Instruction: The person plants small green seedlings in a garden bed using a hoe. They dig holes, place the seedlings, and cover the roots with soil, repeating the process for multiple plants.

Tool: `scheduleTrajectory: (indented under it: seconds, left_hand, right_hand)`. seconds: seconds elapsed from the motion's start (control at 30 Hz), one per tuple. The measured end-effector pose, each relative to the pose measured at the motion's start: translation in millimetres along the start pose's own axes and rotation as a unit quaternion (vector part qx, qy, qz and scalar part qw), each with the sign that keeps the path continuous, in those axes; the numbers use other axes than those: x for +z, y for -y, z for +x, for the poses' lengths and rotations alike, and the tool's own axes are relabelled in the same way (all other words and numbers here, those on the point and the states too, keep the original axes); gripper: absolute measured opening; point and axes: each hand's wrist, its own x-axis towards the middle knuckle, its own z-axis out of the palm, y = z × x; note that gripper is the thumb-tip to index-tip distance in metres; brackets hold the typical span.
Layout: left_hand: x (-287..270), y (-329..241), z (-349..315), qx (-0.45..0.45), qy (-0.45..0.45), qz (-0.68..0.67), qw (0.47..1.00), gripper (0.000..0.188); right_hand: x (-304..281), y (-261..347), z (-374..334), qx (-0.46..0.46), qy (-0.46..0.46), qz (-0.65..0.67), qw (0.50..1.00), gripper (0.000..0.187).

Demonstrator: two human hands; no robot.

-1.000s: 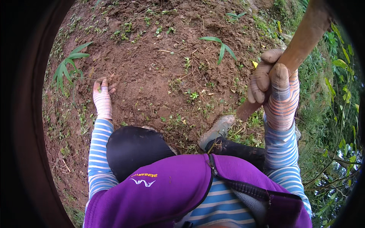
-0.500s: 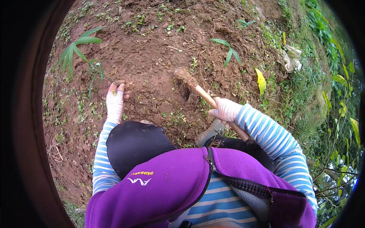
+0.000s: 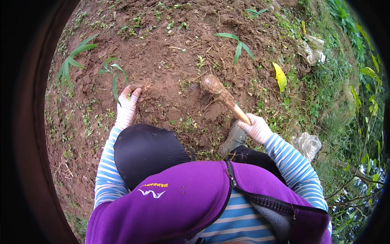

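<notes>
Fingers of the left hand (image 3: 128,101) are pinching a green seedling (image 3: 114,83), its thin reddish roots (image 3: 148,84) showing past the fingertips, over the brown soil (image 3: 162,77). The right hand (image 3: 258,128) is gripping a wooden tool (image 3: 227,102), whose mud-caked end is reaching forward over that soil between the two hands. Crumpled clear plastic (image 3: 306,145) is lying on grass (image 3: 321,101) beside the right sleeve (image 3: 290,156), and paler plastic sheeting (image 3: 315,55) is lying farther up; whether either is a bag holding anything, I cannot tell.

seedling (image 3: 114,87): stem hidden by left hand (image 3: 129,101) | tool (image 3: 224,98): underside hidden | jacket (image 3: 162,211): cut off below
</notes>
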Motion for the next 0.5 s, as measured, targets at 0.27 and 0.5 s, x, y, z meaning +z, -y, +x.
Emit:
scheduleTrajectory:
  seconds: [0.27, 0.5]
  left_hand:
    - [-24.6, 18.8, -16.2, -0.02, -0.205, -0.133, 0.969, 0.019]
    - [-31.8, 19.7, -28.6, -0.027, -0.216, -0.135, 0.967, 0.02]
  right_hand:
    - [-55.7, 125.3, 10.1, -0.224, -0.116, 0.447, 0.858, 0.026]
    - [52.1, 30.9, 83.2, 0.026, 0.161, -0.26, 0.952, 0.034]
